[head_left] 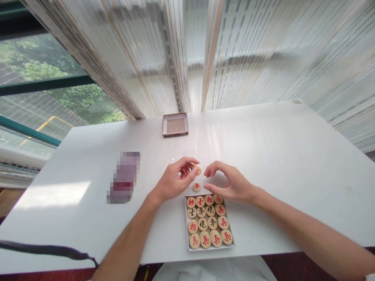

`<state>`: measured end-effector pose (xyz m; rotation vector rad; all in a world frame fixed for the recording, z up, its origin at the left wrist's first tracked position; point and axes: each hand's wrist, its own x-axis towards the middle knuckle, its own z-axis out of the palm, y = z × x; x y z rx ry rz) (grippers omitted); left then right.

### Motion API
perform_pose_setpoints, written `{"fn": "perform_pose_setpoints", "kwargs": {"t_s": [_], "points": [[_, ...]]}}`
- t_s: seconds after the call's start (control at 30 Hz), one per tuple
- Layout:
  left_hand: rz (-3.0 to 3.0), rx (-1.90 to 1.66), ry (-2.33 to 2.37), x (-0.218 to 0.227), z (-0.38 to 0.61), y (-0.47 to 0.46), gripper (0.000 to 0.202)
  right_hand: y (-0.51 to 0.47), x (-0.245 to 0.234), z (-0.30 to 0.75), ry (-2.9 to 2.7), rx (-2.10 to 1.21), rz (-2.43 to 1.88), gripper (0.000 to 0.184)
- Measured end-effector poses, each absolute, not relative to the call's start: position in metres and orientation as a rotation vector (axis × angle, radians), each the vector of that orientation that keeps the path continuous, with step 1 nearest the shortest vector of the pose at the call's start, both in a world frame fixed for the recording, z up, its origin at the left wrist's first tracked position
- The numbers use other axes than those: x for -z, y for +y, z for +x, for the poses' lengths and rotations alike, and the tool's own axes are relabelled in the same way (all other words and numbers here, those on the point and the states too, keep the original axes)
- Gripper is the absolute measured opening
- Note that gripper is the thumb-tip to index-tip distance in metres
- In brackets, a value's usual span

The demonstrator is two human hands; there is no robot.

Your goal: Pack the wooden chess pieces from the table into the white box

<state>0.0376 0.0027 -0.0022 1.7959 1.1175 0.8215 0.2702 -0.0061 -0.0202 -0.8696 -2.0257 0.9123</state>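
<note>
My left hand [175, 177] is curled above the table, just beyond a shallow box. A round wooden Chinese chess piece [199, 171] shows at its thumb tip, the mark on it too small to read. The palm side is partly hidden. Facing it, my right hand [230, 181] has its thumb and fingers apart with nothing between them. On the table between the hands lies a Chinese chess piece with a red character [196, 187]. Close to me is the box [186, 218], filled with rows of red and black pieces, some seemingly stacked; my right hand partly overhangs its far edge.
A brown box lid [164, 132] rests at the back of the white table [278, 156]. To the left lies a pixelated, phone-shaped object [124, 177]. A black strap [43, 249] crosses the near left corner. Sheer curtains [249, 58] and a window border the far side.
</note>
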Motion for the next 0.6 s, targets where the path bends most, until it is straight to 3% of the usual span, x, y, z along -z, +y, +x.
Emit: {"fn": "perform_pose_setpoints", "kwargs": {"t_s": [0.4,0.6], "points": [[1.761,-0.86,1.147,0.004,0.037,0.005,0.022,-0.027,0.01,0.26,-2.393,-0.907,-0.867,0.037],[1.774,-0.859,1.151,0.003,0.037,0.005,0.021,-0.028,0.013,0.258,-2.405,-0.868,-0.861,0.032]]}}
